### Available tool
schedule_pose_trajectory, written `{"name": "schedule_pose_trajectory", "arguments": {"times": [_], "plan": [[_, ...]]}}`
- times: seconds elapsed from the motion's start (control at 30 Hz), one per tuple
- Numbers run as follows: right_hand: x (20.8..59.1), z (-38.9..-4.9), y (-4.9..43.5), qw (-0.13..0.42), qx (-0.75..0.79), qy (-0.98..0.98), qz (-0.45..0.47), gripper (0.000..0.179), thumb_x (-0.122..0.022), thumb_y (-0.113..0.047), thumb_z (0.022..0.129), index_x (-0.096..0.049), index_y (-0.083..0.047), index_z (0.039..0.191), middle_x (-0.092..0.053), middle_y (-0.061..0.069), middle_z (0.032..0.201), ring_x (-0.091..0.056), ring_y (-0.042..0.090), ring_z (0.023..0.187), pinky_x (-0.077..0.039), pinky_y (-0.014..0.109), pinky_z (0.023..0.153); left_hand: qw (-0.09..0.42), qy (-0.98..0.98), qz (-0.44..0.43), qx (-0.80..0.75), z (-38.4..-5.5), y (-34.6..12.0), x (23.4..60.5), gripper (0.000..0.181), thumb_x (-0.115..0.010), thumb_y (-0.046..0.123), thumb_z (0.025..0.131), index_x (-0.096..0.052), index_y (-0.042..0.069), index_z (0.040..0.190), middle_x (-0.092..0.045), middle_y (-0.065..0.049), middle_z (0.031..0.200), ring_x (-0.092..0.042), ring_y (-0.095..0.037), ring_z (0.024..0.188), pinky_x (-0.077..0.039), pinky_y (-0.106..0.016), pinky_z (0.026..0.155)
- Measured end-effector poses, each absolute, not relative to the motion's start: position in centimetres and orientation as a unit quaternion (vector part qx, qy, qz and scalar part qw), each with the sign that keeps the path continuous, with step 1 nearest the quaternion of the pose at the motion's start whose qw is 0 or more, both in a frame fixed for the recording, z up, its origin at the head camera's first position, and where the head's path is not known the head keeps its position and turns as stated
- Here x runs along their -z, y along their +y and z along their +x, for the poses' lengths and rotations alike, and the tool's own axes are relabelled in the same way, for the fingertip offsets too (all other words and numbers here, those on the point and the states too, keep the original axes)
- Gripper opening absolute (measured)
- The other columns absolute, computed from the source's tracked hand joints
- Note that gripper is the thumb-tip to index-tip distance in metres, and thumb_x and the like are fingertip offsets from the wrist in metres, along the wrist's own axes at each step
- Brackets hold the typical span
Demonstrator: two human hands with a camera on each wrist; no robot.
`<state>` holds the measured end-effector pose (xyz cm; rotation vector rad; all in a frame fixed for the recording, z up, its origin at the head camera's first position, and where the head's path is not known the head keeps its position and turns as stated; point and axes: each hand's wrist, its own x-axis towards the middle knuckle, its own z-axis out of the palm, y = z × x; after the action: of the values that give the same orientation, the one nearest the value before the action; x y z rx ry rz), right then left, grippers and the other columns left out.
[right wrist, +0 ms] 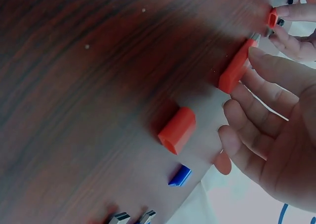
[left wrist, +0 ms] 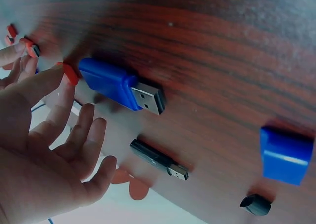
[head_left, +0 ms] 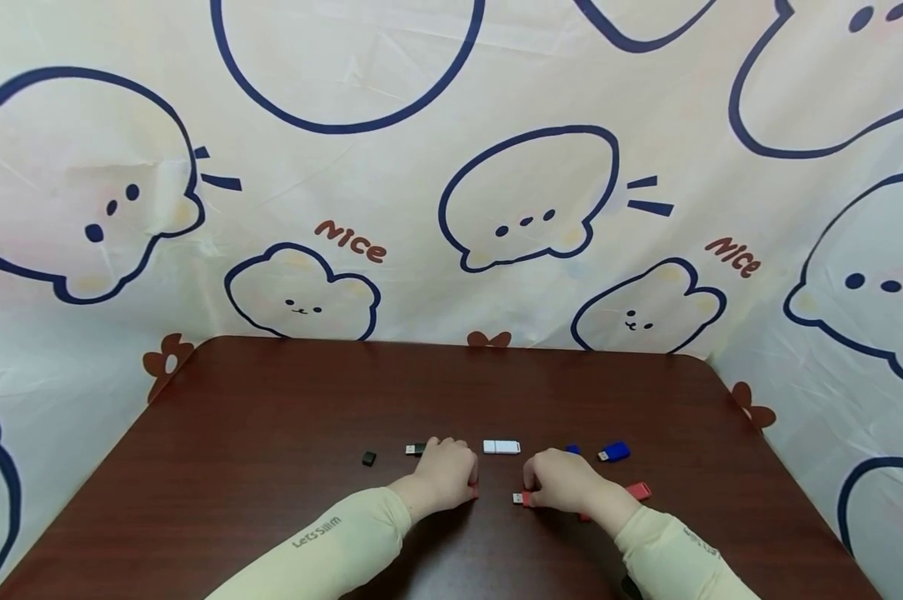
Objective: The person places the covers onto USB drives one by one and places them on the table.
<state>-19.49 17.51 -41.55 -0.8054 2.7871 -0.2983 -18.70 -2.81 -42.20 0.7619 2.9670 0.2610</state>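
Observation:
Between thumb and fingertip, my left hand point(head_left: 444, 473) pinches a small red USB stick cap point(left wrist: 69, 74), just above the table. My right hand point(head_left: 567, 481) grips a red USB stick point(right wrist: 237, 68) whose bare metal plug points left toward that cap. Cap and stick are a short gap apart. In the left wrist view a blue USB stick point(left wrist: 108, 83) with its plug exposed lies beside the left fingers, hidden in the head view. A dark USB stick point(left wrist: 153, 156) lies beyond it. Near the right hand, a loose red cap point(right wrist: 178, 130) lies on the table.
A dark cap point(head_left: 369, 458) lies at left, and a blue cap point(left wrist: 286, 155) shows in the left wrist view. Behind the hands lies a white USB stick point(head_left: 501, 447). At right are another blue USB stick point(head_left: 615, 452), its blue cap point(right wrist: 180, 175) and another red stick point(head_left: 638, 491).

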Motion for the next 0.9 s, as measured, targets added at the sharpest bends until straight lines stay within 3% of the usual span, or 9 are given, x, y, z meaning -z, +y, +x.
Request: {"name": "schedule_pose_trajectory", "arguments": {"times": [0.4,0.67,0.9], "plan": [[41.62,-19.20,17.40,0.128,0.124,0.943,-0.282,0.019,-0.075,-0.014,0.073,-0.056,-0.014,0.071,-0.051,-0.008,0.066,-0.041,0.005,0.056,-0.034,0.023,0.051,0.040,0.967,0.237,-0.082,-18.96,-2.89,42.49,0.017,-0.071,0.019,0.077,-0.063,0.020,0.063,-0.057,0.006,0.072,-0.051,-0.013,0.071,-0.037,-0.033,0.070],[41.65,-19.36,17.72,0.154,0.148,0.940,-0.267,0.020,-0.073,-0.015,0.077,-0.055,-0.017,0.070,-0.047,-0.009,0.064,-0.040,0.005,0.054,-0.032,0.021,0.049,0.047,0.962,0.236,-0.127,-18.89,-3.27,42.16,0.016,-0.073,0.019,0.077,-0.062,0.020,0.066,-0.057,0.011,0.065,-0.052,-0.006,0.065,-0.041,-0.034,0.073],[41.24,-19.97,18.05,0.154,0.215,0.925,-0.272,0.018,-0.070,-0.012,0.079,-0.053,-0.016,0.074,-0.046,-0.008,0.064,-0.039,0.005,0.053,-0.031,0.021,0.048,0.067,0.945,0.231,-0.223,-19.00,-3.59,41.76,0.017,-0.073,0.015,0.076,-0.060,0.018,0.066,-0.056,0.010,0.062,-0.047,-0.003,0.058,-0.040,-0.022,0.056]]}}
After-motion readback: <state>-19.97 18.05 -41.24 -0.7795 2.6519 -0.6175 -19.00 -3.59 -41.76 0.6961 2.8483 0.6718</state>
